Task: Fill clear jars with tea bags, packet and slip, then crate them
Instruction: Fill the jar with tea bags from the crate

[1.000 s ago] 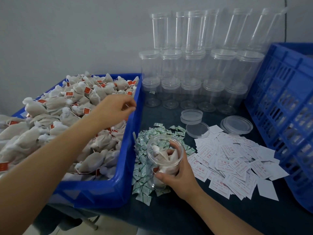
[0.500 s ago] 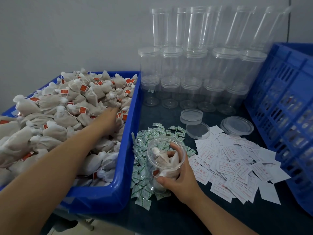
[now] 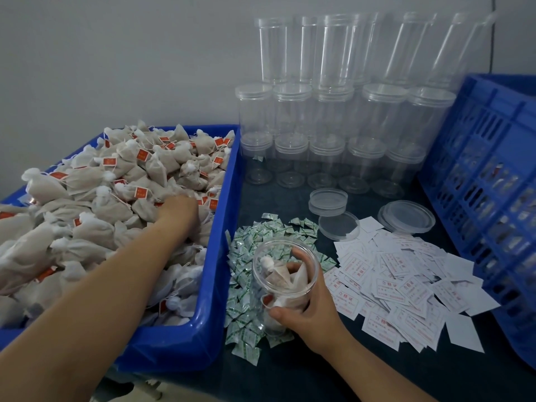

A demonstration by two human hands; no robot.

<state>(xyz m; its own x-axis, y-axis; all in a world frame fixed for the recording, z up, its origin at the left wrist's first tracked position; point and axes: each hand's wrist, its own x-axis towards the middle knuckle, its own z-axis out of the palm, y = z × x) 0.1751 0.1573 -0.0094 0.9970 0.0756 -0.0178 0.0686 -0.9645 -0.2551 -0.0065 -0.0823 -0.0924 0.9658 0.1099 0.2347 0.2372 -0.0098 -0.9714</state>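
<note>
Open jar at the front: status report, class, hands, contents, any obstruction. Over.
Right hand grips the open jar, tea bags inside. Left hand down among tea bags in blue bin, grip hidden. No obstruction seen.

I see a plain grey wall [image 3: 116, 59] behind everything, with a thin dark cable [image 3: 492, 30] running down it at the far right. The worktop [image 3: 333, 369] has a dark surface. Below its near edge I can make out a strip of pale floor [image 3: 179, 397] and something dark there, too blurred to identify.
</note>
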